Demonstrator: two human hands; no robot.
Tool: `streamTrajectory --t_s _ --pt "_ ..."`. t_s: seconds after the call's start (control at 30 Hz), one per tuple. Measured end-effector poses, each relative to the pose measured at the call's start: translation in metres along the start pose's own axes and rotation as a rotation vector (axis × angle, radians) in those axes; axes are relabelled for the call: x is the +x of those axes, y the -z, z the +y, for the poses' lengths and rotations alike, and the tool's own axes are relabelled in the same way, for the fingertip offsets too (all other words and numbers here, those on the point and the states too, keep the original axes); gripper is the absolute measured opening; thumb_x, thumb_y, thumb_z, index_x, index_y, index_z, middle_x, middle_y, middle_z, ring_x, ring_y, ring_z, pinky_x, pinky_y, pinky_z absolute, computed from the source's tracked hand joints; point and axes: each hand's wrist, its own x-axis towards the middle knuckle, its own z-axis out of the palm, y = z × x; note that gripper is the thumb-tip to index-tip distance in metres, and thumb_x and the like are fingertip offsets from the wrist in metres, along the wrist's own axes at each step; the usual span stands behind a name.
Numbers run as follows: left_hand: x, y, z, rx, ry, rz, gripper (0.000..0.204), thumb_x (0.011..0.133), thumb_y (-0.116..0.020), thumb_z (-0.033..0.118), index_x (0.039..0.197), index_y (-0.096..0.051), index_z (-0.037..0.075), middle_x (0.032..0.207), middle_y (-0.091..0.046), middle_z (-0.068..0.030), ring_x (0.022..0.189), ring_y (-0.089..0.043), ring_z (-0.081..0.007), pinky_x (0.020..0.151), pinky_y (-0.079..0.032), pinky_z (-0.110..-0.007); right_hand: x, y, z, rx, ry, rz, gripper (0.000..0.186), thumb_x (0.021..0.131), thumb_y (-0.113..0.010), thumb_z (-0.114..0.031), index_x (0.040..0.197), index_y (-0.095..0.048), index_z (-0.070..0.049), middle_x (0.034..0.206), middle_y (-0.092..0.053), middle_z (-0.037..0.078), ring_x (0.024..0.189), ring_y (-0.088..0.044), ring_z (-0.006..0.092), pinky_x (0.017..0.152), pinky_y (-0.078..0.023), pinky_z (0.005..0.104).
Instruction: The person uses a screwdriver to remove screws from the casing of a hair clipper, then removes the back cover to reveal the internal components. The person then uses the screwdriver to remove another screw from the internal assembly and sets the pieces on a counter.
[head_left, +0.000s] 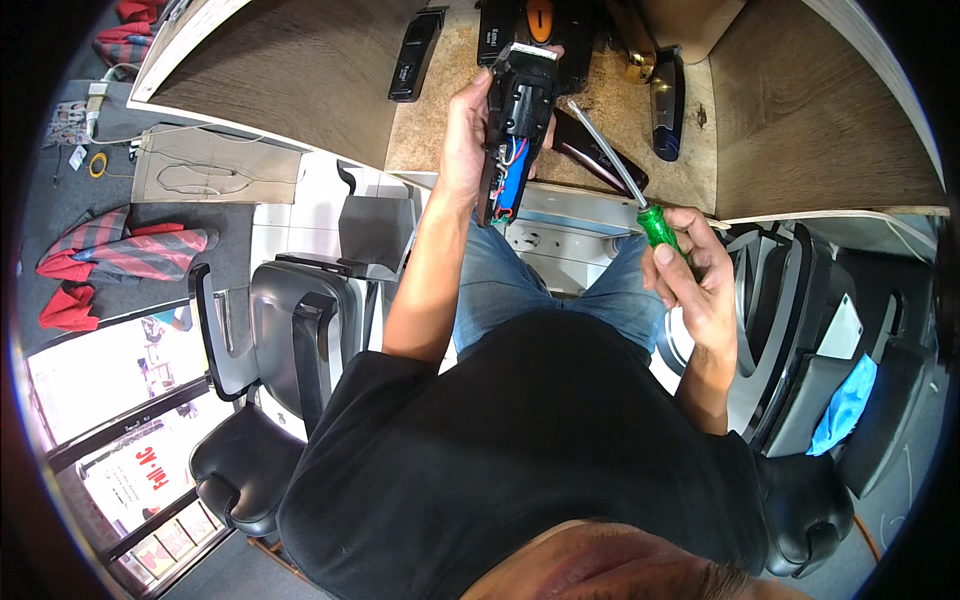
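"where's the opened clipper (521, 128)?"
"over the counter's (432, 138) front edge, gripped by the left hand (465, 140); the right hand (697, 275) grips the screwdriver (607, 153)."
"technique?"
"ideally brace it, tip (574, 105) clear of wires (517, 153)."

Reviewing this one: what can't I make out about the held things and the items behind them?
All in the head view:
- Underside of the opened clipper: faces away, hidden by its own body and the left hand.
- Rear end of the green screwdriver handle: covered by the right hand.
- Wire joints inside the clipper: too small to trace.
- Top of the orange part: cut by the upper edge.
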Motion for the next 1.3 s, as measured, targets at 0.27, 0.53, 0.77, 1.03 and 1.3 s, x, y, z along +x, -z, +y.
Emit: streamTrajectory --t_s 0.27,0.53,0.77,1.03,1.3 --pt "-0.0033 0.0021 0.0046 0.167 0.017 -0.083 0.071 0.106 -0.027 0.054 0.153 -0.05 0.006 0.077 -0.066 -0.0043 0.062 -0.059 -0.009 0.056 -0.046 -0.024 0.001 -0.0018 -0.0023 -0.058 -0.007 0.007 0.034 0.104 -0.067 -0.017 0.13 -0.056 0.001 0.079 -0.063 0.001 0.065 -0.051 0.0032 0.055 -0.036 0.0195" --pt "-0.0022 0.0018 0.0029 0.135 -0.019 -0.103 0.071 0.105 -0.032 0.052 0.151 -0.052 0.002 0.082 -0.065 -0.0033 0.071 -0.063 -0.0113 0.063 -0.048 -0.025 0.0014 -0.0033 -0.0019 -0.057 -0.006 0.024 0.033 0.104 -0.068 -0.017 0.13 -0.057 0.001 0.079 -0.063 0.0 0.067 -0.052 0.0041 0.056 -0.037 0.0203" --pt "-0.0046 -0.0037 0.0062 0.151 -0.002 -0.061 0.071 0.104 -0.033 0.051 0.151 -0.052 0.002 0.085 -0.066 -0.0037 0.072 -0.063 -0.0124 0.068 -0.05 -0.026 0.0014 -0.0031 -0.0022 -0.066 -0.018 0.019 0.032 0.104 -0.068 -0.016 0.129 -0.057 0.001 0.078 -0.062 0.0 0.066 -0.052 0.0039 0.057 -0.036 0.0204" --pt "-0.0055 -0.0057 0.0068 0.142 0.008 -0.03 0.071 0.103 -0.035 0.051 0.151 -0.052 0.001 0.087 -0.066 -0.0036 0.071 -0.063 -0.0125 0.069 -0.051 -0.026 0.0015 -0.0041 -0.0034 -0.083 -0.02 0.027 0.032 0.104 -0.067 -0.016 0.129 -0.058 0.001 0.076 -0.062 0.0 0.065 -0.051 0.0036 0.055 -0.036 0.0205" --pt "-0.0042 -0.0048 0.0062 0.146 -0.012 -0.065 0.07 0.103 -0.036 0.05 0.148 -0.056 0.001 0.084 -0.065 -0.0031 0.07 -0.062 -0.0115 0.066 -0.05 -0.026 0.0017 -0.003 -0.0021 -0.062 -0.027 0.023 0.031 0.106 -0.064 -0.02 0.128 -0.058 0.001 0.071 -0.059 0.0 0.057 -0.046 0.0033 0.052 -0.033 0.0201"
